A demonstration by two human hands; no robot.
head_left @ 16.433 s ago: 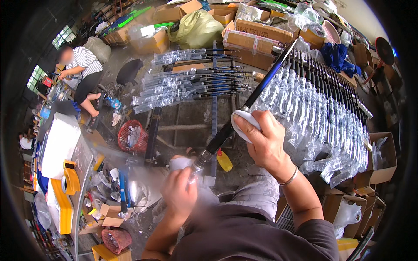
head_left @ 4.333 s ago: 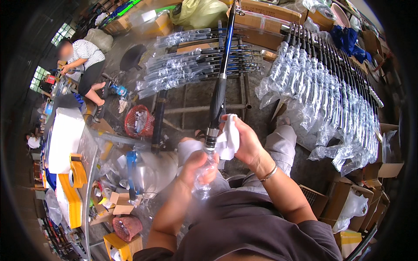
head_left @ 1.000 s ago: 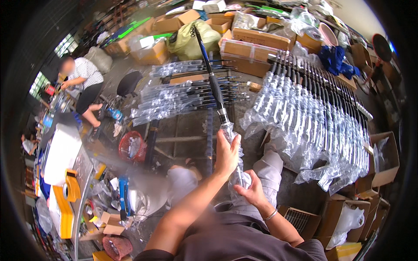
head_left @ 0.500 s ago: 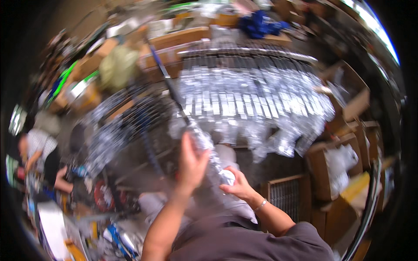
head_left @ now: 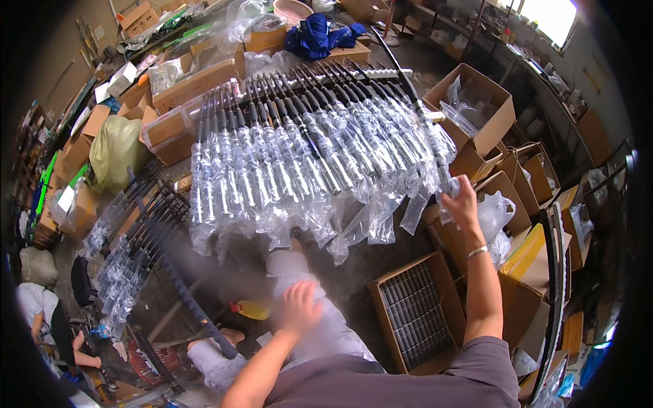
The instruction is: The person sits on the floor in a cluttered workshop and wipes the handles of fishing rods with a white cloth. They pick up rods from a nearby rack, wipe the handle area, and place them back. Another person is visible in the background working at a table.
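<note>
My right hand [head_left: 461,200] is closed around the lower, plastic-wrapped end of a long dark rod [head_left: 411,87] at the right end of a rack. The rod slants up and away to the far edge. Many similar rods [head_left: 289,170] lie side by side there, their lower ends in clear plastic sleeves and their dark upper parts leaning on a pale crossbar [head_left: 401,72]. My left hand [head_left: 299,309], blurred by motion, is over my thigh with nothing visible in it; its fingers look stretched out.
Another bundle of sleeved rods [head_left: 129,265] leans at the left, beside a dark bar [head_left: 180,289]. An open carton of dark cylinders [head_left: 416,313] stands near my right arm. More cartons [head_left: 490,119] line the right. A yellow bottle [head_left: 252,310] lies on the floor. Another person [head_left: 44,309] sits far left.
Both hands were together on a sleeved rod before my body. My right hand has carried a rod to the right end of the row; my left has come off. The view has turned right.
</note>
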